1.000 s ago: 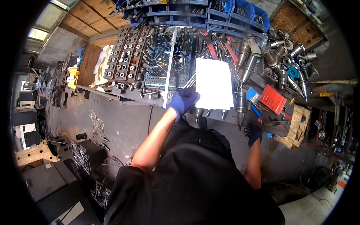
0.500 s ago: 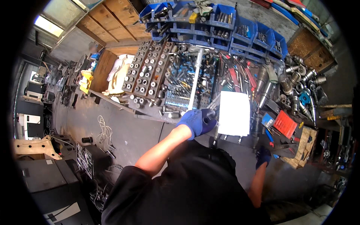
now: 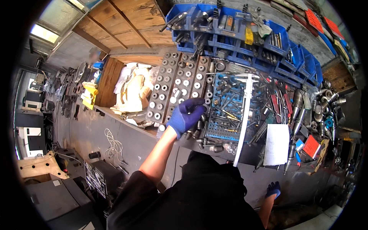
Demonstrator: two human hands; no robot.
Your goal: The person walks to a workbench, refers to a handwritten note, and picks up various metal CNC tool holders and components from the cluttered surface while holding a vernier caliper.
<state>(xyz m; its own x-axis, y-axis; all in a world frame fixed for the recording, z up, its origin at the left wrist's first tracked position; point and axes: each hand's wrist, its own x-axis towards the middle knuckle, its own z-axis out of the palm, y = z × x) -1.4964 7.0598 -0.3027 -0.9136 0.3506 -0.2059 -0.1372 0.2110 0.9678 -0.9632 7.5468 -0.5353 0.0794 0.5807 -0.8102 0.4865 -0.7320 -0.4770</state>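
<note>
My left hand [image 3: 186, 118], in a blue glove, reaches over the wooden collet racks [image 3: 165, 100]. Its fingers are curved and apart, and I see nothing between them. Round steel collets [image 3: 186, 82] stand in rows around and beyond the fingertips. Whether the fingers touch one cannot be made out. Low on the right hangs my right hand [image 3: 273, 189], also gloved, away from the bench, with its fingers loosely spread and nothing seen in it. A long vernier caliper [image 3: 244, 115] lies across the blue perforated tray [image 3: 218, 132] of drill bits, its end past the bench's front edge.
Blue parts bins [image 3: 230, 48] line the back of the bench. A white sheet of paper [image 3: 276, 145] lies right of the caliper. Tool holders [image 3: 321, 111] crowd the right end. A wooden box with crumpled paper [image 3: 134, 90] adjoins the racks. A cable [image 3: 114, 142] lies on the floor.
My left hand has left the caliper's near end and moved left to the collet racks. The view has shifted, so the bench appears farther right. My right hand still hangs low.
</note>
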